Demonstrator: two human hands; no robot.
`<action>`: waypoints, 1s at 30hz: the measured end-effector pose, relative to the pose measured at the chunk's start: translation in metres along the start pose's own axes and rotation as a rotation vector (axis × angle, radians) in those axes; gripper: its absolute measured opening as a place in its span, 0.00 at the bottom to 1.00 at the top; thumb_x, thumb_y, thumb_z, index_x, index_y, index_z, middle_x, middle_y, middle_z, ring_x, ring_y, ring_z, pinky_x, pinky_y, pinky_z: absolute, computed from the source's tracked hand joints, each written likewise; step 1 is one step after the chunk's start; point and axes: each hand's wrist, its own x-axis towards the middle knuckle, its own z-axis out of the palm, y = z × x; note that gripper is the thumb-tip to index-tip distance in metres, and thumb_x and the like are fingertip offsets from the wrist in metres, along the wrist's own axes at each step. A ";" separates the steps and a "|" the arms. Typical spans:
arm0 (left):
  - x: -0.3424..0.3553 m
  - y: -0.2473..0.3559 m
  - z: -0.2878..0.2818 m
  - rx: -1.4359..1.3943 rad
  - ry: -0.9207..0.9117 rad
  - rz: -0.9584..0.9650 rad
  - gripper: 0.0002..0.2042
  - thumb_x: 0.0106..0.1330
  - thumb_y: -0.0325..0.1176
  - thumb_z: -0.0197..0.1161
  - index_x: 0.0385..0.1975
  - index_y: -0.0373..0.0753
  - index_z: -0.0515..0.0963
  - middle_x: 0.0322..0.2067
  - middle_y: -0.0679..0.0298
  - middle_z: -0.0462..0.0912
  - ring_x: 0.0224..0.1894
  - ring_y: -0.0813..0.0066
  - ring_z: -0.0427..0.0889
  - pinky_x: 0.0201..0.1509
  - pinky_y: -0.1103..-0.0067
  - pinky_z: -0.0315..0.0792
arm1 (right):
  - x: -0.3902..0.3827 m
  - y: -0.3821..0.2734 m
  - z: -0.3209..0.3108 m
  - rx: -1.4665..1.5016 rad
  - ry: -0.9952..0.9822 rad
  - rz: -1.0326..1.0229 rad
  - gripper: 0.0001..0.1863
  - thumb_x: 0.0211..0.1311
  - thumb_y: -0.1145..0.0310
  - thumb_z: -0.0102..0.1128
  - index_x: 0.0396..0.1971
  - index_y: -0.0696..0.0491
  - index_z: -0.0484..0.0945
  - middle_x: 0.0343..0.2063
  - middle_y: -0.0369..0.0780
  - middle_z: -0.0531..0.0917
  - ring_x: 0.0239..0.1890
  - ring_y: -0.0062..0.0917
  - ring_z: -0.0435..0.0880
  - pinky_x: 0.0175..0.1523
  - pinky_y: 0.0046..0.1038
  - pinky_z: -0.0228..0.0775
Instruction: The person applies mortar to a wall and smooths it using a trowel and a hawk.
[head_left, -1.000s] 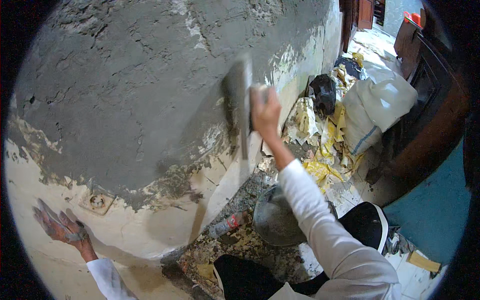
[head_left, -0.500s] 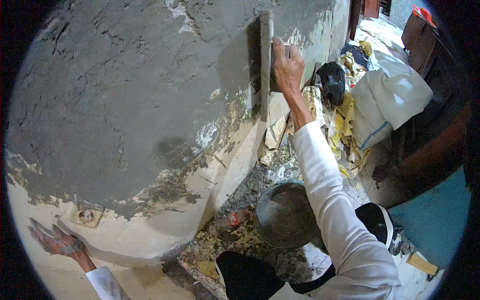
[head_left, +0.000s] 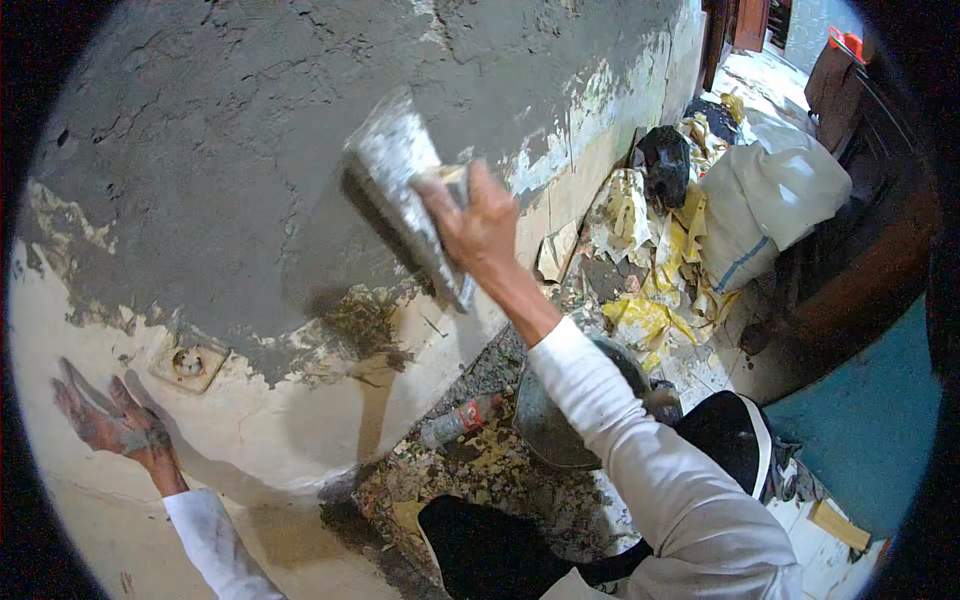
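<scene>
My right hand point(head_left: 485, 225) is closed round the handle of a long flat plastering float point(head_left: 395, 145), smeared pale grey. The float is tilted at the lower part of the wet grey plaster point(head_left: 210, 190); whether its whole face touches the wall is not clear. Below the plaster's ragged lower edge, my left hand point(head_left: 120, 425) rests with fingers spread at the cream wall point(head_left: 250, 435), grey smears on its skin. A square wall socket point(head_left: 190, 366) sits just above and to the right of that hand. Beneath my right forearm stands a dark bucket point(head_left: 545, 430), partly hidden by the sleeve.
A plastic bottle point(head_left: 455, 425) lies on the debris-covered floor beside the bucket. Peeled yellow and white scraps point(head_left: 650, 310) are heaped along the wall, with a black bag point(head_left: 663, 165) and a bulky white sack point(head_left: 765, 200). Dark furniture point(head_left: 850, 290) stands at the right.
The float has swung from upright to a slant and moved left along the wall with my right hand. My left hand is slightly higher in view, and the view itself has shifted.
</scene>
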 end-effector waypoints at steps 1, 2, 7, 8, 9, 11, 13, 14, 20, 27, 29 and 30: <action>0.001 0.004 -0.001 0.038 -0.027 -0.007 0.31 0.73 0.48 0.61 0.73 0.44 0.67 0.73 0.52 0.65 0.76 0.54 0.58 0.80 0.58 0.48 | -0.007 -0.004 0.004 -0.051 -0.005 -0.046 0.32 0.62 0.41 0.71 0.20 0.52 0.65 0.12 0.37 0.66 0.13 0.23 0.64 0.17 0.32 0.58; 0.003 0.007 -0.002 0.076 -0.053 -0.013 0.31 0.73 0.47 0.62 0.74 0.45 0.67 0.74 0.52 0.65 0.76 0.54 0.58 0.80 0.58 0.48 | -0.018 -0.008 0.004 -0.051 -0.090 0.033 0.31 0.62 0.41 0.71 0.21 0.51 0.65 0.14 0.38 0.67 0.14 0.24 0.65 0.17 0.32 0.59; 0.001 0.006 -0.005 0.068 -0.044 -0.015 0.31 0.71 0.40 0.63 0.74 0.47 0.66 0.73 0.52 0.65 0.76 0.50 0.59 0.79 0.57 0.51 | -0.072 -0.041 0.004 -0.003 -0.256 -0.162 0.30 0.60 0.42 0.73 0.24 0.52 0.67 0.18 0.38 0.70 0.16 0.26 0.68 0.19 0.32 0.63; -0.001 0.007 -0.005 0.042 -0.059 -0.039 0.31 0.72 0.41 0.63 0.74 0.47 0.66 0.73 0.52 0.65 0.76 0.50 0.59 0.79 0.58 0.51 | -0.082 -0.042 0.000 0.075 -0.270 -0.154 0.28 0.64 0.41 0.69 0.25 0.50 0.66 0.17 0.34 0.66 0.18 0.21 0.66 0.19 0.28 0.62; -0.002 0.007 -0.006 0.017 -0.074 -0.064 0.31 0.72 0.42 0.62 0.74 0.46 0.66 0.73 0.51 0.65 0.76 0.50 0.59 0.80 0.58 0.50 | -0.092 -0.033 -0.004 0.085 -0.325 -0.110 0.27 0.64 0.43 0.70 0.26 0.51 0.68 0.18 0.35 0.68 0.19 0.22 0.68 0.20 0.29 0.64; -0.004 0.005 -0.006 0.047 -0.061 -0.050 0.31 0.72 0.46 0.62 0.74 0.46 0.67 0.73 0.51 0.65 0.76 0.50 0.58 0.79 0.57 0.50 | -0.092 -0.021 -0.014 0.094 -0.291 -0.058 0.28 0.62 0.44 0.72 0.26 0.53 0.70 0.19 0.38 0.71 0.18 0.26 0.70 0.21 0.32 0.66; -0.001 0.005 -0.007 0.045 -0.021 -0.019 0.32 0.72 0.52 0.60 0.73 0.45 0.68 0.72 0.50 0.67 0.76 0.48 0.58 0.79 0.56 0.49 | -0.054 -0.004 -0.027 0.062 -0.145 0.017 0.29 0.61 0.43 0.73 0.24 0.54 0.70 0.19 0.41 0.73 0.17 0.29 0.70 0.22 0.35 0.66; 0.003 0.006 -0.008 0.071 -0.031 -0.020 0.32 0.72 0.52 0.60 0.73 0.45 0.68 0.72 0.50 0.67 0.76 0.48 0.58 0.79 0.56 0.49 | -0.031 0.006 -0.027 0.037 -0.090 0.085 0.29 0.62 0.44 0.73 0.24 0.54 0.70 0.18 0.42 0.73 0.17 0.31 0.71 0.22 0.36 0.65; 0.001 0.015 -0.002 0.026 0.012 -0.056 0.33 0.72 0.57 0.60 0.72 0.47 0.69 0.72 0.51 0.67 0.75 0.47 0.59 0.78 0.55 0.51 | 0.058 -0.026 -0.007 -0.037 -0.024 -0.002 0.31 0.63 0.43 0.71 0.23 0.55 0.68 0.14 0.44 0.74 0.14 0.34 0.68 0.21 0.37 0.63; 0.002 0.018 -0.003 -0.037 0.025 -0.035 0.32 0.73 0.56 0.60 0.71 0.45 0.70 0.71 0.53 0.68 0.75 0.49 0.59 0.78 0.55 0.53 | -0.007 -0.056 0.028 -0.131 -0.078 -0.409 0.32 0.61 0.35 0.67 0.20 0.47 0.63 0.16 0.29 0.62 0.15 0.17 0.57 0.15 0.26 0.52; 0.001 0.018 -0.003 -0.021 0.016 -0.041 0.31 0.73 0.56 0.60 0.71 0.45 0.70 0.71 0.53 0.68 0.75 0.49 0.59 0.78 0.56 0.53 | -0.033 -0.070 0.020 -0.139 -0.192 -0.450 0.33 0.61 0.36 0.67 0.20 0.48 0.63 0.17 0.35 0.64 0.17 0.23 0.65 0.19 0.31 0.58; 0.005 0.017 -0.005 -0.003 0.020 -0.046 0.31 0.73 0.56 0.60 0.71 0.45 0.71 0.71 0.53 0.68 0.75 0.49 0.60 0.78 0.56 0.53 | -0.045 -0.070 0.015 -0.074 -0.284 -0.494 0.28 0.61 0.43 0.70 0.23 0.50 0.66 0.21 0.36 0.68 0.20 0.25 0.70 0.22 0.32 0.62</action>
